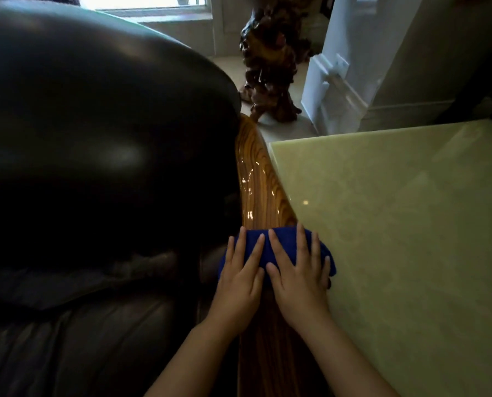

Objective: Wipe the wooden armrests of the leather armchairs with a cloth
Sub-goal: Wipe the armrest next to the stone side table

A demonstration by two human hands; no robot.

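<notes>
A dark leather armchair (95, 138) fills the left of the view. Its glossy wooden armrest (256, 179) runs from far to near along the chair's right side. A folded blue cloth (282, 239) lies across the armrest. My left hand (239, 276) presses flat on the cloth's left part, fingers spread. My right hand (299, 273) lies flat on its right part, fingers spread over the cloth. The armrest under the hands is hidden.
A pale green glossy tabletop (396, 239) stands right beside the armrest. Beyond it on the floor is a dark carved wooden sculpture (270, 67). A white column base (330, 90) and a bright window (147, 4) are at the back.
</notes>
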